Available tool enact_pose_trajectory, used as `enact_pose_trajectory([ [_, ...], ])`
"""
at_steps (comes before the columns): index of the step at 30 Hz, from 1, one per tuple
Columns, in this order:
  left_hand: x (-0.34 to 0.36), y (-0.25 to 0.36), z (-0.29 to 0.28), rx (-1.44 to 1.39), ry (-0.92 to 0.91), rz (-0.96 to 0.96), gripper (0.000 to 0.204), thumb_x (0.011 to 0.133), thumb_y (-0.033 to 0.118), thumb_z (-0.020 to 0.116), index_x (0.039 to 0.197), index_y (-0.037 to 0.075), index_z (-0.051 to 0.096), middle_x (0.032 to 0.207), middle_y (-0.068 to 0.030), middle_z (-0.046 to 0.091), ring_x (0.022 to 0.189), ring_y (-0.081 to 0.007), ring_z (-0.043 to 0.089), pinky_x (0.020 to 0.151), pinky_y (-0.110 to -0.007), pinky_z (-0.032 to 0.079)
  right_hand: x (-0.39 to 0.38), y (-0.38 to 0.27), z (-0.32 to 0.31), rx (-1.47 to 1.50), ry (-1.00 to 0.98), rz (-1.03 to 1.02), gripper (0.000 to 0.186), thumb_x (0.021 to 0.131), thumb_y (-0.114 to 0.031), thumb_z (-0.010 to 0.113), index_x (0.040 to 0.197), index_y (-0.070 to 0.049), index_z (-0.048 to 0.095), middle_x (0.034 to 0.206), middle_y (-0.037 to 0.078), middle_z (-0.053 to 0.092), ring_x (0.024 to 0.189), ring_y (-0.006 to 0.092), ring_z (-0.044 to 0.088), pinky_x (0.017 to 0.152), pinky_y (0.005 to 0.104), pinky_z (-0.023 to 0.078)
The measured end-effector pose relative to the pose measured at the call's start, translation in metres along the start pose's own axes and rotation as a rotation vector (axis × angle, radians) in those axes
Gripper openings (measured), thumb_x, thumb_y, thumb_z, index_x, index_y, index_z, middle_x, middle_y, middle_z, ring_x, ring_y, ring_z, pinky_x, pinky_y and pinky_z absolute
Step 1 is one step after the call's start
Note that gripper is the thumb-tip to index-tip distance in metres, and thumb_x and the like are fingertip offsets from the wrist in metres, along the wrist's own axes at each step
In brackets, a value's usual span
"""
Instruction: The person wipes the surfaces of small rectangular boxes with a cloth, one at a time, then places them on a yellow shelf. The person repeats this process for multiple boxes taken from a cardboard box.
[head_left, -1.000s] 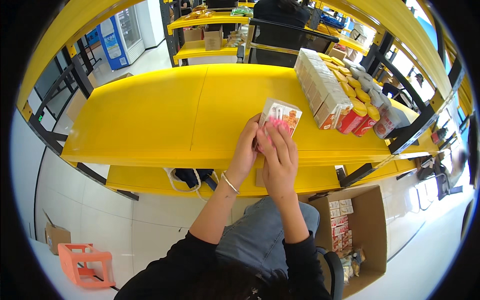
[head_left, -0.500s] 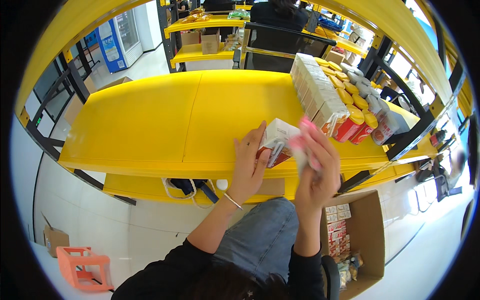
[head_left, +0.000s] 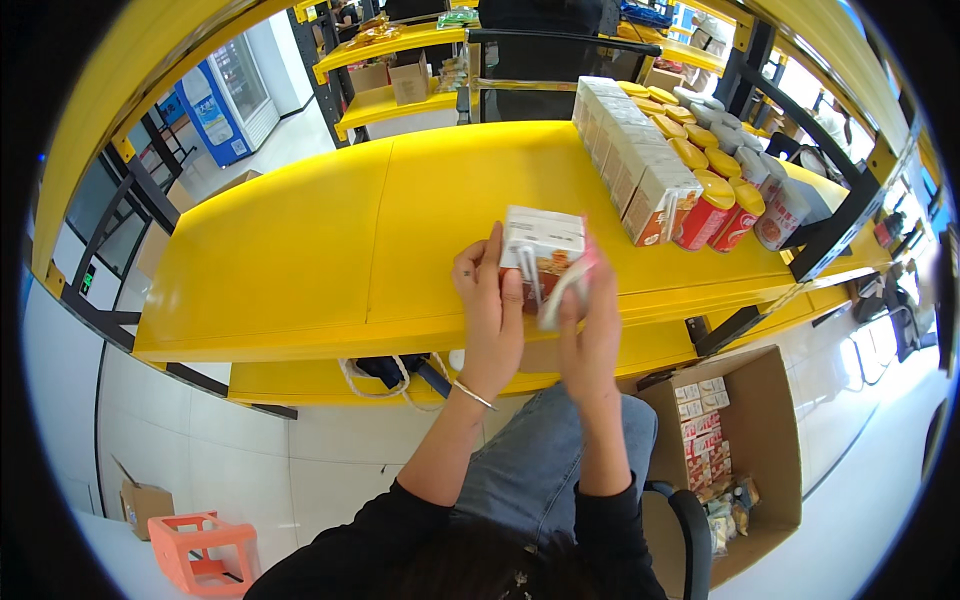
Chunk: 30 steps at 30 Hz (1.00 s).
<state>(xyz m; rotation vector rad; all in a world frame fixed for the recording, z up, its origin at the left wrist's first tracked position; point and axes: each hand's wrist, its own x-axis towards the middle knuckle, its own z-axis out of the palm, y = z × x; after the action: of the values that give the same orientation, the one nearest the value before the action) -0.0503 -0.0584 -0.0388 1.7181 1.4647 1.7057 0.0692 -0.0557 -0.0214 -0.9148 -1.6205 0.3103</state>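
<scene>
From where I'm standing, the person is bringing both arms together in front. The left forearm [head_left: 445, 450] is slanting in from the left, and the right forearm [head_left: 606, 440] is pointing almost straight ahead. Both sleeves [head_left: 612, 530] are ending partway up the forearms, so both wrists are showing bare skin. The left hand [head_left: 492, 325] is holding on tight, with its fingers [head_left: 484, 275] pointing up and its thumb [head_left: 512, 290] pressing from the near side. The right hand [head_left: 597, 335] is sitting close to it, gripping too, with its back facing up. It is looking blurry, so I can't quite tell how each finger is bending.
</scene>
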Motion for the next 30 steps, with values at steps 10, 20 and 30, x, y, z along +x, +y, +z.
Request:
enact_pose_trajectory([
  [10, -0.003, 0.0, 0.005, -0.513, -0.003, -0.03, 0.056, 0.092, 0.014, 0.048, 0.139, 0.002, 0.021, 0.137, -0.0125, 0.033, 0.125, -0.0217, 0.033, 0.106, -0.034, 0.023, 0.002, -0.01, -0.032, -0.11, -0.202, 0.062, 0.044, 0.079, 0.007, 0.047, 0.122, 0.0, 0.05, 0.115, 0.02, 0.056, 0.101, 0.0376, 0.056, 0.085, 0.0398, 0.046],
  [20, 0.003, 0.014, 0.0, -0.558, -0.019, -0.111, 0.063, 0.086, 0.012, 0.061, 0.137, 0.0, 0.026, 0.133, -0.0118, 0.038, 0.118, -0.0171, 0.043, 0.097, -0.03, 0.037, -0.009, -0.011, -0.018, 0.003, -0.295, 0.037, 0.04, 0.076, 0.008, 0.049, 0.114, -0.001, 0.056, 0.111, 0.02, 0.058, 0.095, 0.0366, 0.059, 0.079, 0.0353, 0.048],
  [30, 0.001, -0.005, -0.006, -0.713, -0.131, -0.306, 0.044, 0.083, 0.011, 0.058, 0.124, -0.001, 0.045, 0.12, -0.0101, 0.054, 0.109, -0.0164, 0.053, 0.095, -0.032, 0.041, 0.041, -0.008, -0.01, 0.177, -0.059, -0.072, 0.042, 0.075, 0.01, 0.041, 0.114, 0.0, 0.054, 0.111, 0.022, 0.055, 0.101, 0.0378, 0.054, 0.087, 0.0372, 0.044],
])
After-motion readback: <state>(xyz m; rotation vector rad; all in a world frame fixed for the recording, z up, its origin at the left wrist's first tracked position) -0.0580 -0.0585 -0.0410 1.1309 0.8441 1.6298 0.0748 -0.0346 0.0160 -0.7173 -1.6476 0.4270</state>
